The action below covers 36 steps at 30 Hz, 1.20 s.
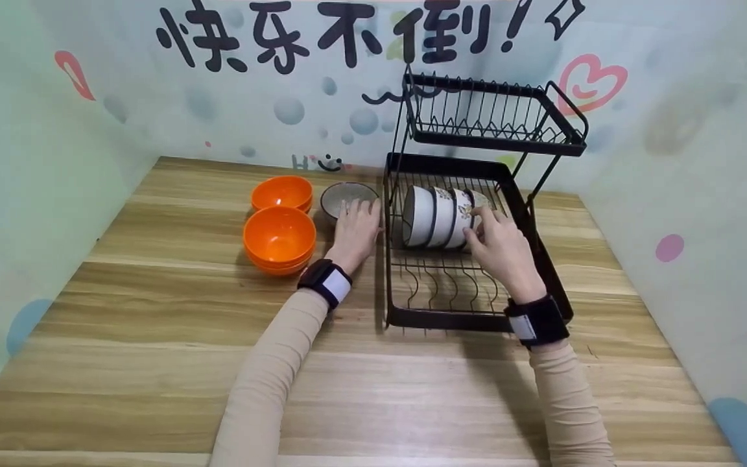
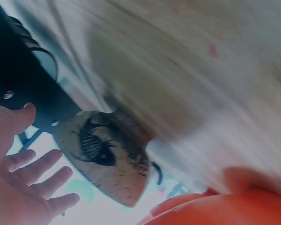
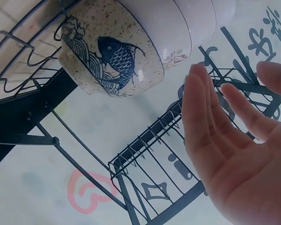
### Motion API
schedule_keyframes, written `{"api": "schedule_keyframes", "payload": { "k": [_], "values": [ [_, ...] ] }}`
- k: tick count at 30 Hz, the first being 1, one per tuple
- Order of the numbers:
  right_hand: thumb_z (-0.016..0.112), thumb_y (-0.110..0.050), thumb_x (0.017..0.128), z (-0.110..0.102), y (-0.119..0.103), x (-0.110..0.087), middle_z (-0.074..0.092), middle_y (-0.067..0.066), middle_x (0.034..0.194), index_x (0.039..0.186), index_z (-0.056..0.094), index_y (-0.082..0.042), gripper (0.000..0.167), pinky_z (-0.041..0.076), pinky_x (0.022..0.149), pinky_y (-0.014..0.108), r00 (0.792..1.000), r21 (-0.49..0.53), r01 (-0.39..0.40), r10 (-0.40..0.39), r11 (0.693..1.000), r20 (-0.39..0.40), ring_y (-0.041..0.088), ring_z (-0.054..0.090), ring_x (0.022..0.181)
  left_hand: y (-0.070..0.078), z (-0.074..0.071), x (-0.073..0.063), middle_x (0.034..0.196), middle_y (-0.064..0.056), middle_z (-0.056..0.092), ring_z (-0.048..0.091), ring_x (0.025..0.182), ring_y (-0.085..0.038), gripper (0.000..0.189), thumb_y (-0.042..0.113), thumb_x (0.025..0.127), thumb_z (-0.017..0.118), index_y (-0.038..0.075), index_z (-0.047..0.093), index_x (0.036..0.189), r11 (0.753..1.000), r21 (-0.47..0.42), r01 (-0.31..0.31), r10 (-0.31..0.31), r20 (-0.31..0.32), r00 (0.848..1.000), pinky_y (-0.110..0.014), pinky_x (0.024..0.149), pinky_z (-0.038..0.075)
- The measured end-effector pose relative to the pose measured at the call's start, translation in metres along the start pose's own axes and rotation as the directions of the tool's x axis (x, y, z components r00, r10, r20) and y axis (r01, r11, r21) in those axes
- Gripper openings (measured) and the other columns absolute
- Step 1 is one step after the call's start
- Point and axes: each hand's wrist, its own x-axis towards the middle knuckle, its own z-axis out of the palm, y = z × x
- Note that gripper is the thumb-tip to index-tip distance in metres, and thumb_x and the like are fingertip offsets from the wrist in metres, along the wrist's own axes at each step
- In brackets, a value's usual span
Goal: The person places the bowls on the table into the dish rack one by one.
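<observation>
My left hand (image 1: 355, 233) reaches over a speckled grey bowl (image 1: 346, 192) that stands upright on the table. In the left wrist view the fingers are spread and apart from that bowl (image 2: 126, 176), which has a dark fish drawn on its side. Several white bowls (image 1: 441, 217) stand on edge in a row on the rack's lower tier. At the right end of the row my right hand (image 1: 503, 250) hovers with fingers loosely extended. The right wrist view has a speckled bowl with a blue fish (image 3: 114, 56) at that end, and a gap between it and the fingers.
The black two-tier dish rack (image 1: 458, 319) stands on the right of the wooden table (image 1: 153, 311), its raised upper tier (image 1: 497, 141) behind the bowls. Left of the grey bowl are two stacks of orange bowls, a front stack (image 1: 279, 240) and a back stack (image 1: 281, 192).
</observation>
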Motion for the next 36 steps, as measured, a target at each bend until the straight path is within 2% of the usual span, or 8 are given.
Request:
{"api": "schedule_keyframes", "payload": {
  "k": [3,10,15,19,22,29,32,36],
  "values": [
    [0.059,-0.021,0.090,0.001,0.000,0.000,0.066,0.015,0.088,0.117,0.057,-0.003,0.032,0.050,0.066,0.048,1.000,-0.006,0.010,-0.009,1.000,0.015,0.030,0.063,0.078,-0.005,0.004,0.001,0.116,-0.018,0.063,0.056,0.114,-0.036,0.048,0.021,0.086,0.066,0.002,0.052,0.128,1.000,0.010,0.022,-0.022,0.031,0.999,-0.051,0.104,0.040],
    [0.060,-0.020,0.089,0.001,0.000,0.000,0.066,0.014,0.086,0.115,0.057,-0.002,0.031,0.051,0.064,0.047,1.000,-0.015,0.021,-0.021,1.000,0.019,0.029,0.063,0.074,-0.013,0.009,0.003,0.115,-0.019,0.064,0.057,0.112,-0.037,0.034,0.006,0.090,0.052,0.001,0.053,0.123,0.997,0.051,0.051,-0.057,0.118,0.991,-0.051,0.102,0.040],
    [0.061,-0.019,0.089,0.001,0.001,0.000,0.066,0.013,0.086,0.116,0.057,-0.002,0.032,0.051,0.064,0.046,1.000,-0.006,0.015,-0.015,1.000,0.026,0.029,0.062,0.074,-0.016,0.012,0.004,0.113,-0.018,0.066,0.058,0.112,-0.036,0.029,0.005,0.091,0.047,0.002,0.055,0.119,0.996,0.068,0.059,-0.070,0.179,0.981,-0.049,0.102,0.040],
    [0.061,-0.019,0.089,0.001,0.001,-0.001,0.065,0.013,0.086,0.116,0.057,-0.002,0.032,0.051,0.065,0.047,0.999,-0.004,0.013,-0.013,1.000,0.030,0.029,0.062,0.075,-0.017,0.014,0.006,0.108,-0.018,0.069,0.063,0.103,-0.034,0.026,0.006,0.093,0.044,0.002,0.059,0.114,0.996,0.077,0.047,-0.063,0.210,0.976,-0.045,0.093,0.046],
    [0.061,-0.019,0.089,0.001,0.001,-0.001,0.065,0.012,0.086,0.115,0.058,-0.003,0.031,0.051,0.066,0.047,1.000,-0.005,0.015,-0.015,1.000,0.027,0.030,0.062,0.075,-0.016,0.015,0.006,0.102,-0.017,0.070,0.067,0.093,-0.033,0.024,0.005,0.092,0.047,0.002,0.061,0.111,0.996,0.087,0.028,-0.047,0.220,0.974,-0.043,0.081,0.052],
    [0.062,-0.019,0.089,0.001,0.001,-0.001,0.066,0.013,0.087,0.116,0.058,-0.003,0.032,0.051,0.066,0.046,0.999,-0.003,0.017,-0.017,1.000,0.027,0.029,0.062,0.076,-0.015,0.018,0.004,0.095,-0.014,0.072,0.069,0.083,-0.031,0.021,0.003,0.086,0.057,0.004,0.063,0.106,0.993,0.117,0.015,-0.036,0.181,0.983,-0.042,0.070,0.055],
    [0.061,-0.019,0.089,0.001,0.001,-0.001,0.066,0.013,0.087,0.117,0.057,-0.003,0.033,0.051,0.066,0.046,0.999,-0.002,0.013,-0.013,1.000,0.036,0.029,0.063,0.077,-0.015,0.020,0.003,0.090,-0.013,0.072,0.069,0.078,-0.030,0.018,0.003,0.087,0.055,0.004,0.065,0.102,0.992,0.129,0.012,-0.028,0.122,0.992,-0.040,0.066,0.055],
    [0.061,-0.019,0.089,0.000,0.002,0.000,0.066,0.012,0.086,0.117,0.057,-0.003,0.032,0.051,0.067,0.046,0.999,0.003,0.006,-0.006,1.000,0.047,0.029,0.062,0.077,-0.016,0.023,0.001,0.083,-0.012,0.073,0.069,0.073,-0.029,0.018,0.005,0.089,0.050,0.004,0.067,0.097,0.988,0.152,0.028,-0.033,0.035,0.999,-0.037,0.067,0.052]
  ]
}}
